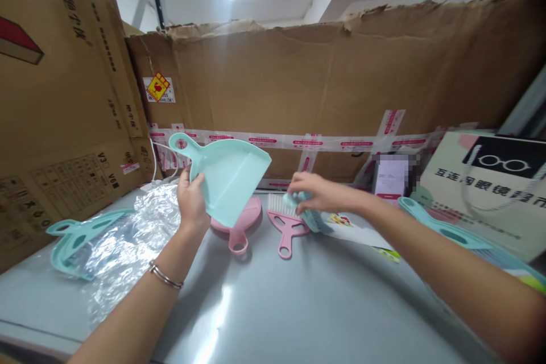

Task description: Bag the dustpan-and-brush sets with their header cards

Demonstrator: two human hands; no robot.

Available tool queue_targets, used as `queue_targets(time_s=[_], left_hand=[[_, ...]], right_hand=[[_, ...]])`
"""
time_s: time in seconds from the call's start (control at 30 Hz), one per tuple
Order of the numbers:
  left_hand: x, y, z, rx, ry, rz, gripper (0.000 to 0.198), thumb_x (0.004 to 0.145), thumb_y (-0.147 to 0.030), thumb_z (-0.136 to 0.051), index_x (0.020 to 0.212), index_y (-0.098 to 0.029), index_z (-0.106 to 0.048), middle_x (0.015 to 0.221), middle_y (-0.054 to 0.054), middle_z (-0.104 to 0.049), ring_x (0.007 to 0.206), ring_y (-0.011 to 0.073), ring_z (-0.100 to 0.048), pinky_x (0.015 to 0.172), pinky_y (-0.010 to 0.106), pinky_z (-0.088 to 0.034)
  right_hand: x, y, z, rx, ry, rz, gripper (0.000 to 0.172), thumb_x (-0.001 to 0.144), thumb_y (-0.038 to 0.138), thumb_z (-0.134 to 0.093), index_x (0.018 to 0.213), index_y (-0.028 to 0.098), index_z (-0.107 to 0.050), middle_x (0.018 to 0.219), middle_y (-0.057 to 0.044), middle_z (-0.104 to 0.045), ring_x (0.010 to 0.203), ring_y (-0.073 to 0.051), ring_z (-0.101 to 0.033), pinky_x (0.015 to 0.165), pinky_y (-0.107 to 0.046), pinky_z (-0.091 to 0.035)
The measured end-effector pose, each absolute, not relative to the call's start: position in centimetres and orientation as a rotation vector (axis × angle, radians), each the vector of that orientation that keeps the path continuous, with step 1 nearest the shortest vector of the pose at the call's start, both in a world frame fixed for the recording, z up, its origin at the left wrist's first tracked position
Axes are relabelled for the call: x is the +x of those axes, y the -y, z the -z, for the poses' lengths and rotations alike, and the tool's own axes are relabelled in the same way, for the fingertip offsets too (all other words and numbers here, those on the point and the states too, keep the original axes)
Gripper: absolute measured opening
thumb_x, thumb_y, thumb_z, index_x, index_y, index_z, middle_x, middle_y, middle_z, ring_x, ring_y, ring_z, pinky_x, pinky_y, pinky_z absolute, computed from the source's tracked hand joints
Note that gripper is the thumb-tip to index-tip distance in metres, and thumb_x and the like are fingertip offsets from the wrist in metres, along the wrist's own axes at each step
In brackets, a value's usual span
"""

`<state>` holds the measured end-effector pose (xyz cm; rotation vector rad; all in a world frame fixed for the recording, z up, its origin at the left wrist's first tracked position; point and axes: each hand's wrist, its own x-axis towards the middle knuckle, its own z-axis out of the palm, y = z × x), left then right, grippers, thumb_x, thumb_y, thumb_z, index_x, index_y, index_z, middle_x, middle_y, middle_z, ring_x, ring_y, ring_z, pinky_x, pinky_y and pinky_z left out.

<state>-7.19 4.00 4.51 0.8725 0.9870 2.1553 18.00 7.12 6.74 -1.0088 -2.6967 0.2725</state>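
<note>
My left hand (193, 200) grips a mint-green dustpan (228, 173) by its side, lifted above the table with its handle pointing up and left. Beyond the pink brush, my right hand (313, 190) is closed around a mint-green brush (314, 219), partly hidden by the fingers and blurred. A pink dustpan (245, 219) lies on the table, partly behind the raised green one. To its right is a pink brush (286, 230) with white bristles pointing away from me.
Crumpled clear plastic (140, 239) and a green dustpan set (85, 239) lie at left. Another green brush (447, 233), a phone (391, 175) and a paper bag (482, 187) are at right. Large cardboard boxes (273, 79) stand behind the grey table (273, 307).
</note>
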Motion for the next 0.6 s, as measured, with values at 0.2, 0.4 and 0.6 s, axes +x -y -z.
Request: queue_targets(time_s=[0.2, 0.4, 0.6], left_hand=[[-6.3, -3.5, -4.6, 0.942, -1.009, -2.107, 0.039, 0.067, -0.02, -0.058, 0.106, -0.022, -0.056, 0.105, 0.004, -0.062, 0.093, 0.0194, -0.059, 0.084, 0.032, -0.046], [-4.2, -2.3, -3.8, 1.044, -1.08, -1.694, 0.035, 0.063, -0.021, -0.061, 0.098, -0.022, -0.061, 0.085, 0.0, -0.065, 0.071, 0.0154, -0.06, 0.064, 0.024, -0.046], [-1.9, -1.4, -2.0, 1.039, -1.006, -1.237, 0.037, 0.063, -0.02, -0.063, 0.1, -0.02, -0.064, 0.082, 0.002, -0.069, 0.069, 0.0164, -0.062, 0.067, 0.027, -0.045]], right_hand=[[23.8, -3.2, -12.7, -1.039, 2.061, -0.289, 0.026, 0.069, 0.044, -0.059, 0.066, 0.019, -0.057, 0.074, -0.002, -0.053, 0.071, -0.016, -0.05, 0.065, -0.032, -0.04], [23.2, 0.3, -12.3, -1.112, 2.007, -0.933, 0.027, 0.067, 0.048, -0.06, 0.068, 0.02, -0.06, 0.065, -0.002, -0.059, 0.062, -0.015, -0.054, 0.056, -0.03, -0.042], [19.0, -0.5, -8.9, -1.078, 1.937, -1.191, 0.017, 0.065, 0.033, -0.067, 0.07, 0.018, -0.06, 0.06, 0.001, -0.059, 0.055, -0.011, -0.052, 0.049, -0.023, -0.041]])
